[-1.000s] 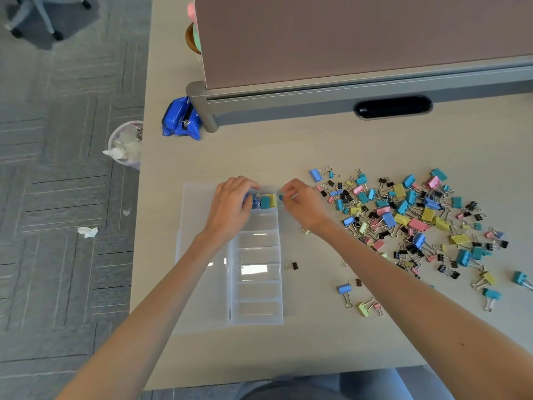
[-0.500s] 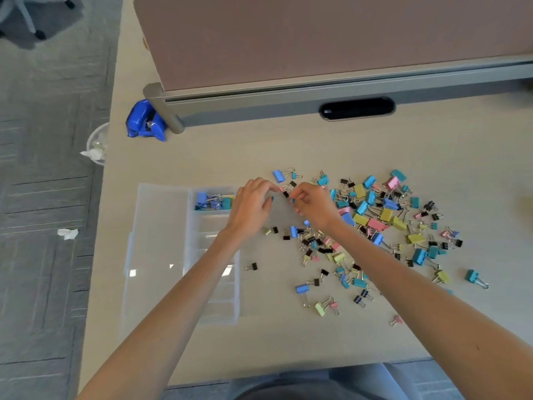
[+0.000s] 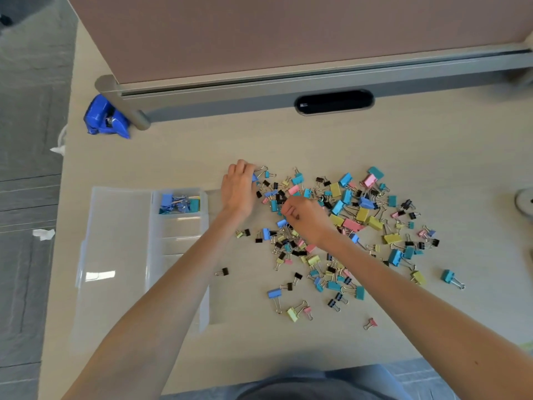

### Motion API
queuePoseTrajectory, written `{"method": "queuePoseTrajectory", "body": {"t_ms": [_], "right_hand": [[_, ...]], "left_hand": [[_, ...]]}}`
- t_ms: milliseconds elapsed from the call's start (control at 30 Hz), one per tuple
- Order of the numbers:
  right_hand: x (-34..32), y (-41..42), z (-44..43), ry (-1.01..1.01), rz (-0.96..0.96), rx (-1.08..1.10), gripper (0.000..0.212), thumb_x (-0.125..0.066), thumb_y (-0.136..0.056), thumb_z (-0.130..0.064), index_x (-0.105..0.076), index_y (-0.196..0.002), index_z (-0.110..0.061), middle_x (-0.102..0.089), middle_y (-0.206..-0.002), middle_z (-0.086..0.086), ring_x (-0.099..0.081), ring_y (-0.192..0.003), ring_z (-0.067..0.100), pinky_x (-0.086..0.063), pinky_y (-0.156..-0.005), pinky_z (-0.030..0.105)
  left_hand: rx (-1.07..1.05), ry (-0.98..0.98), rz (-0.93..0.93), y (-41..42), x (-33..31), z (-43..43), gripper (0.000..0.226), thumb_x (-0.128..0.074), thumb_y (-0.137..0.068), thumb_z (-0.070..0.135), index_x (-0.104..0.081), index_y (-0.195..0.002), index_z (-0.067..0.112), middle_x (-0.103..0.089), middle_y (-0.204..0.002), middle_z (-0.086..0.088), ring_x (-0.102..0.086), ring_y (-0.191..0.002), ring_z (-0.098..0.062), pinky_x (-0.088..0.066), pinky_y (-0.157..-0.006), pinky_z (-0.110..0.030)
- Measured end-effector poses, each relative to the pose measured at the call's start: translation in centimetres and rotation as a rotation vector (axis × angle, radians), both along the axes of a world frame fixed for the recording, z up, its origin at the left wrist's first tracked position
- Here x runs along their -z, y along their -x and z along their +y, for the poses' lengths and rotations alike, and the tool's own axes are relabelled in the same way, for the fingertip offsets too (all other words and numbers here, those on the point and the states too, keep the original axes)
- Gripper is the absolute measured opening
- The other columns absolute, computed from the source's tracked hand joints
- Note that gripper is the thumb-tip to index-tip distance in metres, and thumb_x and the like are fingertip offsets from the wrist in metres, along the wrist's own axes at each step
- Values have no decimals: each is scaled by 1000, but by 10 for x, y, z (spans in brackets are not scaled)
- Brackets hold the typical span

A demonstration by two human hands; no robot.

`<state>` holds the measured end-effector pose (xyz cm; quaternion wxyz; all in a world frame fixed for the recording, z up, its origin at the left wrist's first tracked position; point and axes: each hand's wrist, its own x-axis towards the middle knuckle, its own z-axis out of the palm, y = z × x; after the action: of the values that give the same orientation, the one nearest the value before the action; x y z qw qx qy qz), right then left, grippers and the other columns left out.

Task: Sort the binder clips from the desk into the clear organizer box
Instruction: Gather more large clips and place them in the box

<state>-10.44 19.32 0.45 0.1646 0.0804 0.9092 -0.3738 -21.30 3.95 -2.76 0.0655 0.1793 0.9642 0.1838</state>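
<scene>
Box, long axis front-to-back, blue clips in far compartment. Left hand pinches a blue clip at edge of pile. Right hand curled over pile; grasp unclear.

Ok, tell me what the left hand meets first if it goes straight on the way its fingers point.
A blue binder clip, right at the left hand's fingertips; whether they already touch it is unclear.
</scene>
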Motion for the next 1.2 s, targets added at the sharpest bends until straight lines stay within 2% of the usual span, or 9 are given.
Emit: {"method": "queuePoseTrajectory", "body": {"t_ms": [100,233,433,533,633,800,900,1067,1200], "right_hand": [[2,-6,-3,-50,63,-68,20,-52,-87,5,-65,-97,-7,-60,-99,3,-61,-84,20,-54,-74,38],[2,-9,-4,-227,130,-119,18,-49,-91,-3,-63,-101,-7,-58,-107,4,-56,-99,22,-49,-67,31],[0,-8,-20,-476,114,-267,30,-54,-93,-27,-55,-115,-7,-56,-116,7,-52,-108,25,-45,-82,35],[3,-10,-26,-403,115,-180,26,-54,-93,-22,-54,-113,-5,-52,-118,9,-53,-105,25,-44,-71,32],[7,-12,-24,-270,146,-92,17,-49,-94,-10,-55,-109,-4,-52,-115,9,-55,-95,25,-38,-59,30],[3,-22,-15,-232,237,84,15,-48,-92,-5,-59,-102,-7,-55,-106,4,-59,-78,20,-48,-59,29],[0,-34,-8,-257,278,240,15,-48,-90,0,-60,-96,-8,-57,-100,3,-57,-75,19,-47,-54,29],[-6,-50,14,-317,249,323,33,-48,-78,15,-61,-95,-11,-54,-106,3,-54,-99,19,-54,-57,35],[0,-55,32,-319,226,186,46,-48,-76,18,-62,-104,-15,-54,-113,3,-50,-112,21,-44,-60,26]], "left_hand": [[-4,-36,17,-1,-2,-1,40,-59,-88,3,-55,-126,14,-54,-120,-6,-48,-110,-23,-45,-87,-33],[-105,-193,-54,-5,-8,-8,39,-56,-91,4,-51,-129,12,-56,-119,-9,-51,-110,-22,-44,-89,-32],[-370,-613,-539,-24,-20,-27,41,-55,-93,2,-50,-132,14,-63,-115,-3,-57,-108,-14,-44,-91,-25],[-418,-841,-807,-38,-30,-42,40,-49,-95,-4,-55,-127,18,-63,-117,0,-61,-112,-22,-47,-98,-31],[-423,-1029,-1042,-47,-36,-51,36,-46,-94,-7,-56,-125,9,-66,-116,-7,-65,-108,-22,-52,-93,-29],[-395,-990,-1178,-58,-44,-47,28,-41,-92,-4,-62,-108,3,-69,-103,-14,-68,-95,-24,-52,-93,-35],[-371,-918,-1208,-63,-50,-39,19,-40,-91,0,-58,-94,4,-65,-89,-13,-67,-82,-23,-55,-83,-32],[-292,-776,-1154,-73,-58,-20,17,-49,-92,4,-49,-76,10,-51,-71,-5,-54,-65,-16,-50,-64,-26],[-269,-738,-1142,-79,-56,-4,16,-53,-92,8,-46,-78,11,-45,-68,-1,-49,-59,-12,-44,-53,-22]]}}
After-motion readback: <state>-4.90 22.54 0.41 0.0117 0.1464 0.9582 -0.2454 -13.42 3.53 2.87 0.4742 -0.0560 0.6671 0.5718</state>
